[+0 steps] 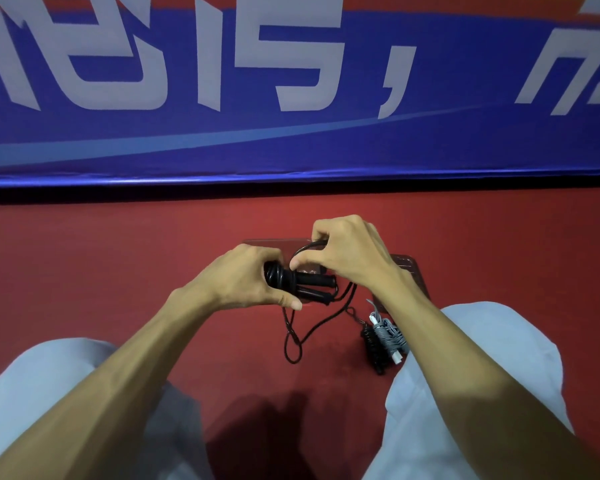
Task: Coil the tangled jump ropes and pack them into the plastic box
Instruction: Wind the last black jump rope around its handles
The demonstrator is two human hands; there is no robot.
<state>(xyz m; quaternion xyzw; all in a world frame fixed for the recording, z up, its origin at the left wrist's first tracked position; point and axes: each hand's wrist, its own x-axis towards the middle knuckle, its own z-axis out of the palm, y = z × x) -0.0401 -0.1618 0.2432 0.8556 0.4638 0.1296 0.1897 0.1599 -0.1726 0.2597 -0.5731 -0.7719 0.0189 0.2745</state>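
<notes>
Head view.

- Left hand (243, 282): raised above the red floor (118, 271), fingers and thumb curled round one end of the black jump rope (314, 281), where turns of cord are wound about the two handles. The handles lie side by side and stick out to the right of the fist.
- Right hand (350, 254): just beside the left and slightly farther from the camera, thumb and fingers pinching a loop of the same rope's cord above the handles.
- Loose cord (293, 341): hangs from the handles below both hands and trails onto the floor in a narrow loop between the knees.
- Plastic box (411, 271): clear, standing on the floor directly behind and beneath the hands, largely hidden by them; one edge shows past the right wrist. Its contents cannot be made out.
- Black coiled rope (373, 346): finished bundle on the floor, near the right forearm, outside the box.
- Grey coiled rope (390, 336): bundle with white ends, touching the black bundle on its right side, also outside the box.
- Trouser legs (499, 341): pale grey, one at each side of the lower frame.
- Blue banner (291, 143): large white characters, along the far edge of the floor.
</notes>
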